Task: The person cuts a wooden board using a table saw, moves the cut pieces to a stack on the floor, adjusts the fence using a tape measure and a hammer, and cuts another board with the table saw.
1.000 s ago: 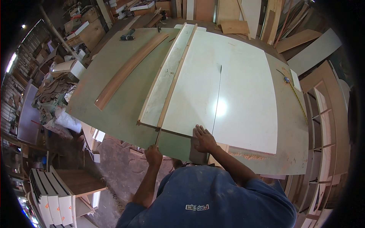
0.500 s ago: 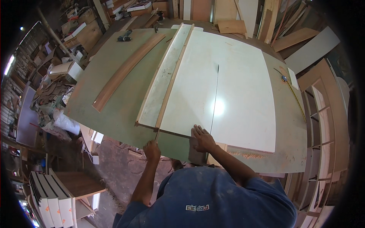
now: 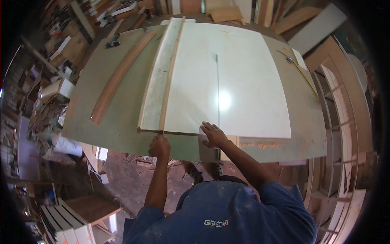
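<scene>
A large white panel (image 3: 252, 89) lies on the green worktable, with a thin dark line running across it from its front edge. Along its left side runs a narrow wooden batten (image 3: 167, 87), beside a pale, dusty strip of board (image 3: 156, 77). My left hand (image 3: 159, 146) is closed in a fist at the batten's near end, around a thin wooden strip (image 3: 163, 133) of which only a short end shows. My right hand (image 3: 214, 135) rests on the panel's front edge near the dark line, fingers stretched out and holding nothing.
The green worktable (image 3: 118, 118) carries a long brown curved board (image 3: 118, 77), a cordless drill (image 3: 113, 41) and a yellow tape measure (image 3: 302, 73). Sawdust (image 3: 260, 144) lies along its front right. A wooden frame (image 3: 339, 101) stands at the right; stacked boards (image 3: 67, 223) stand lower left.
My left hand has come closer to the front edge, and less of the thin strip shows. My right hand stays flat on the panel. The whole view has shifted.
</scene>
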